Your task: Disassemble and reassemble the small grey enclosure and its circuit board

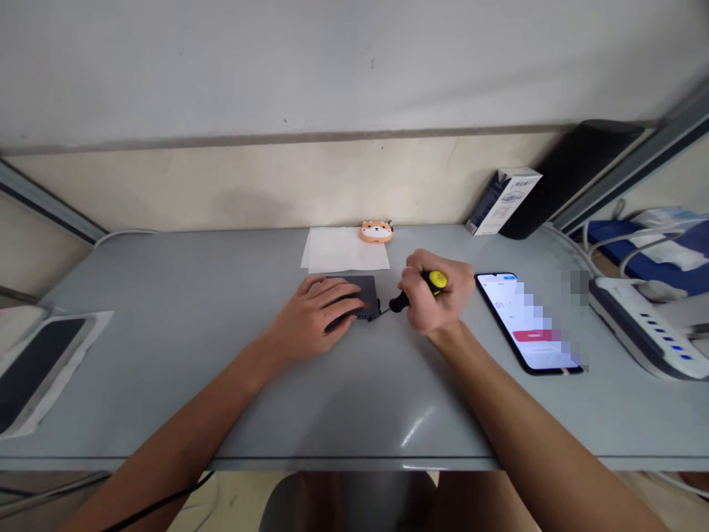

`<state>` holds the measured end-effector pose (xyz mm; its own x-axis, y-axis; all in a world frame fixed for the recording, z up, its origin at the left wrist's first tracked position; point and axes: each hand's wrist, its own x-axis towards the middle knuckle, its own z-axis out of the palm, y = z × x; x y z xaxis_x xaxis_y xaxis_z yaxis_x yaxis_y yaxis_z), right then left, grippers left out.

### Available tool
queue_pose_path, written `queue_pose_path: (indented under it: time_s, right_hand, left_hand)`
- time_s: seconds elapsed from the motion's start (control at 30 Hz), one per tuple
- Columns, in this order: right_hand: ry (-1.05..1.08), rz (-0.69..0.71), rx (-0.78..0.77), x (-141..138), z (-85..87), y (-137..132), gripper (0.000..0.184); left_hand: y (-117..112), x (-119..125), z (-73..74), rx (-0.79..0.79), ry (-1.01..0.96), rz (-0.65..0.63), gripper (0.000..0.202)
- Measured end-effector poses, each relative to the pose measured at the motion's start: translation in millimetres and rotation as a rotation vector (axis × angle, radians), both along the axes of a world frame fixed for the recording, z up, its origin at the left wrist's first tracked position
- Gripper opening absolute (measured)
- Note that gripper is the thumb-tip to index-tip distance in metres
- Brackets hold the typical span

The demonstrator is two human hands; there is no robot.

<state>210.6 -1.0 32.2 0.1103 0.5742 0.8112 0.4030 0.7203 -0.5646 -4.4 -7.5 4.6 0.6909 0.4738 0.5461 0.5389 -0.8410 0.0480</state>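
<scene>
My left hand (317, 310) lies flat on a small dark grey box (362, 292) in the middle of the grey table (221, 384), its fingers stretched over the top and pressing it down. My right hand (430, 295) is closed round a screwdriver (421, 290) with a black and yellow handle. The screwdriver's thin tip points left and meets the right side of the box.
A white paper sheet (344, 250) and a small orange animal-shaped case (377, 231) lie behind the box. A lit phone (526, 321) rests to the right, a white power strip (642, 325) beyond it. A white box (503, 201) leans at the back right. A dark tablet (38, 366) sits far left.
</scene>
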Motion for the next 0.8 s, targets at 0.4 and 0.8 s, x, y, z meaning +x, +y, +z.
queue_pose_path:
  time_s: [0.4, 0.8]
  right_hand:
    - [0.136, 0.03, -0.134, 3.5, -1.2, 2.4, 0.029]
    - [0.13, 0.025, -0.243, 0.6, 1.4, 3.0, 0.026]
  left_hand:
    - [-2.1, 0.2, 1.4, 0.019, -0.01, -0.023, 0.018]
    - [-2.0, -0.3, -0.5, 0.012, 0.011, -0.014, 0.02]
